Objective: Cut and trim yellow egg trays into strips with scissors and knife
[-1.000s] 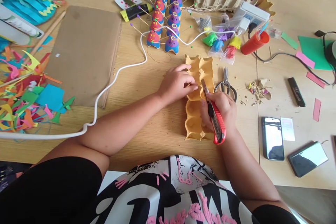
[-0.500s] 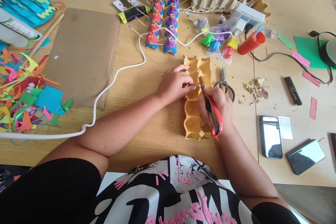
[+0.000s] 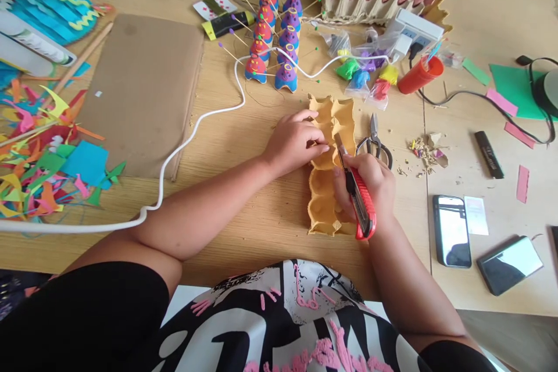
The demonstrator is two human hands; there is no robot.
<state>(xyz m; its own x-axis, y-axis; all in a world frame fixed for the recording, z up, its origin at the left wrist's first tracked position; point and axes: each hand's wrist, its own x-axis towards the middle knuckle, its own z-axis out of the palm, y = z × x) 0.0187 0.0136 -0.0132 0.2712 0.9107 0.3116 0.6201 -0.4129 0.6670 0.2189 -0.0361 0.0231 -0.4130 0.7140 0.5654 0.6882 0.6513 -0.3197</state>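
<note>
A yellow-orange egg carton strip [image 3: 321, 186] with two rows of cups lies lengthwise in front of me. My left hand [image 3: 296, 140] grips its left side, thumb and fingers bent over the cups. My right hand [image 3: 370, 183] is wrapped round a red utility knife [image 3: 362, 200]. Its blade is extended and points away from me, with the tip at the ridge between the two rows. Whether the tip is cutting in, I cannot tell. Part of the carton's right row is hidden by my right hand. Scissors [image 3: 374, 142] with dark handles lie just right of the carton.
Painted red and purple egg-cup figures [image 3: 285, 77] stand beyond the carton, crossed by a white cable [image 3: 209, 113]. Colourful clay bags [image 3: 360, 78], a red cup [image 3: 421, 74] and a power strip [image 3: 414, 29] are behind. Cardboard [image 3: 143, 93] and paper scraps lie left; phones [image 3: 452, 231] lie right.
The knife and my right hand have drawn slightly towards me along the carton. My left hand keeps its place on the carton. The whole view has shifted a little.
</note>
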